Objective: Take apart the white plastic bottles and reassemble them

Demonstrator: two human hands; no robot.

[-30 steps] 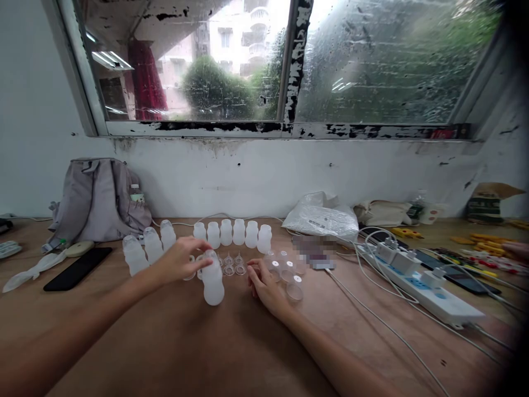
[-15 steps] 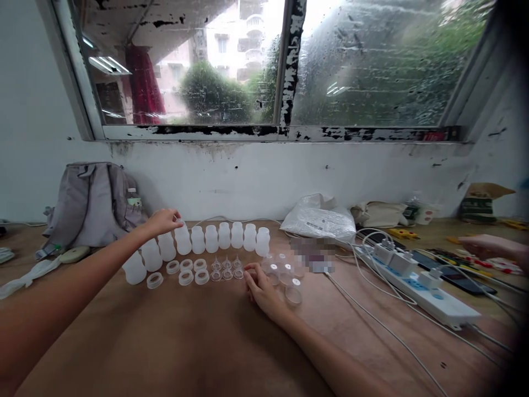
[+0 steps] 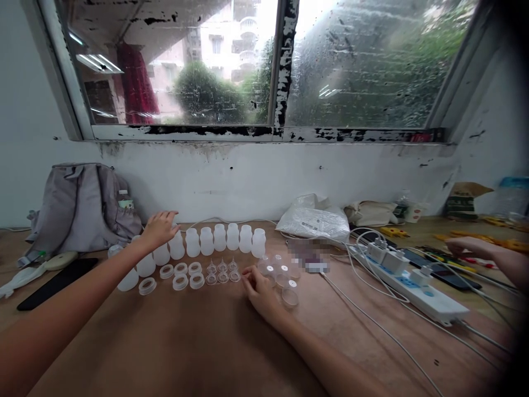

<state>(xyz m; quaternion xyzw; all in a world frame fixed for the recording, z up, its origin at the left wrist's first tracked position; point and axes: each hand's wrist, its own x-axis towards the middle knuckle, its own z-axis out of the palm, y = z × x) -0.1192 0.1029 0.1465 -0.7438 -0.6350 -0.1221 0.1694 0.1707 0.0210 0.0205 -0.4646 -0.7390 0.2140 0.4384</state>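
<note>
Milky, translucent plastic stands just under the left hand [image 3: 162, 229]: its fingers are extended and loosely spread, pointing right, the thumb parted from them, and no grip on anything shows. Whether the thumb touches the plastic below it cannot be told. The nearest bottle [image 3: 177, 247], fourth from the left end of its row, lies below and slightly right of the fingertips, its long axis upright. This left hand is clearly the nearer one; the right hand [image 3: 258, 289] rests well apart from that bottle, on the table [image 3: 185, 342], fingers half curled, and whether it holds anything cannot be told.

Other bottles [image 3: 220, 237] continue the curve on both sides: those to the right line the far edge of the table by the wall [image 3: 231, 193], those to the left bend toward the person, partly covered by the left forearm [image 3: 82, 303]. Inside the curve sit white rings [image 3: 181, 288], then clear nipple-shaped pieces [image 3: 223, 269] just beside the right fingertips; clear round cups [image 3: 290, 298] stand on that hand's other side. Farther out, a grey backpack [image 3: 74, 204] sits at the far left, a silvery packet [image 3: 314, 218] lies by the far edge, and a power strip [image 3: 438, 306] slants across the right, with a co-worker's hand [image 3: 467, 245] beyond it
</note>
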